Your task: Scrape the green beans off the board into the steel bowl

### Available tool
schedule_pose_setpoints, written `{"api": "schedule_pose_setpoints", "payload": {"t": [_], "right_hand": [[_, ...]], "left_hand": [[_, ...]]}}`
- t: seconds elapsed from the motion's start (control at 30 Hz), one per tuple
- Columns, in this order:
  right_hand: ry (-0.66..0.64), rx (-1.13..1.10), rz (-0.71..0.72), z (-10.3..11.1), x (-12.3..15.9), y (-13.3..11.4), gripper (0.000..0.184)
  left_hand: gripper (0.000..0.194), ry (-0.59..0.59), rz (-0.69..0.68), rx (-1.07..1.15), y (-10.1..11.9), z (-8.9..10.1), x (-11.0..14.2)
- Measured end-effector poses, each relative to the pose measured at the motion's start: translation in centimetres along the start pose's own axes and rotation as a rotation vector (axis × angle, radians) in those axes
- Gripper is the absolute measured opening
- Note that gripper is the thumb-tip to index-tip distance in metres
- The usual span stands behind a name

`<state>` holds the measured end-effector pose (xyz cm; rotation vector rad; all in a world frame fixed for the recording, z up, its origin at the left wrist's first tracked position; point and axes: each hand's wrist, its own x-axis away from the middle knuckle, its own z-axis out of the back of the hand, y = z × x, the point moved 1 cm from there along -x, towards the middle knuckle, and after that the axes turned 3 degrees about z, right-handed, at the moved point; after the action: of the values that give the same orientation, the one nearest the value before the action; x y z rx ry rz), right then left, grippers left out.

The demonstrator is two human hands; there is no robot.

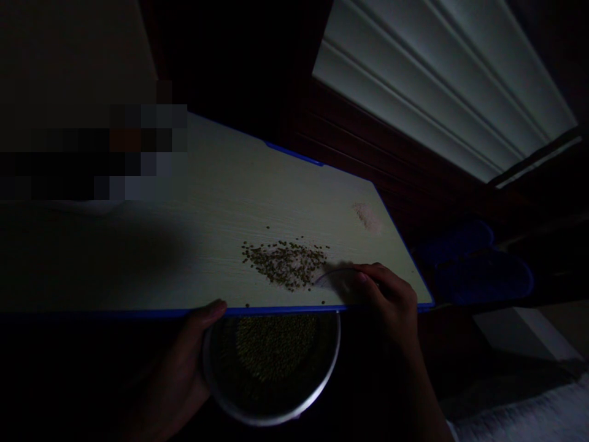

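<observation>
- Hands, two: the left hand [177,374] lies low at the near edge, fingers curved round the side of the bowl and thumb tip reaching the counter's rim; the right hand [391,304] rests over the counter's near right edge, wrist bent, fingers pinched on the card
- Metal bowl [276,416], one: held in the left hand just below the near edge of the counter, its rim almost touching that edge; a mound of seeds [276,344] fills its centre, too many to count
- Thin translucent card [334,279], one: gripped by the right hand, its curved edge touching the counter just beside the loose seeds
- Loose seeds [283,264], one scattered heap, uncountable; a few strays lie by the blue edge
- Counter [207,184], one: pale wood-grain top with blue edging; it carries the heap and one pale powdery patch [368,218]
- Blue slippers [483,279], two: beyond the counter's right edge, in shadow
</observation>
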<state>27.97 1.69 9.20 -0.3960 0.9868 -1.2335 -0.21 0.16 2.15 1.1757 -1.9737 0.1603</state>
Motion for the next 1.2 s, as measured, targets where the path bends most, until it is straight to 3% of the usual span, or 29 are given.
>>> {"api": "schedule_pose_setpoints", "payload": {"t": [0.1, 0.2, 0.37, 0.73, 1.2], "right_hand": [[-0.029, -0.008, 0.026, -0.2, -0.1, -0.3, 0.012], [-0.064, -0.007, 0.051, -0.2, -0.2, -0.5, 0.011], [-0.041, 0.000, 0.051, -0.2, -0.2, -0.3, 0.011], [-0.069, -0.006, 0.061, -0.2, -0.1, -0.1, 0.009], [-0.110, 0.034, 0.063, -0.2, 0.8, -0.5, 0.010]], "left_hand": [[0.003, 0.045, 0.017, -0.004, 0.0, 0.0, 0.0], [0.009, 0.090, 0.002, 0.009, 0.1, -0.3, 0.3], [0.011, 0.028, -0.013, -0.028, 0.0, -0.2, 0.2], [0.012, 0.038, 0.011, -0.027, 0.1, -0.5, 0.4], [0.022, 0.029, -0.029, -0.049, -0.2, 0.5, -0.4]]}}
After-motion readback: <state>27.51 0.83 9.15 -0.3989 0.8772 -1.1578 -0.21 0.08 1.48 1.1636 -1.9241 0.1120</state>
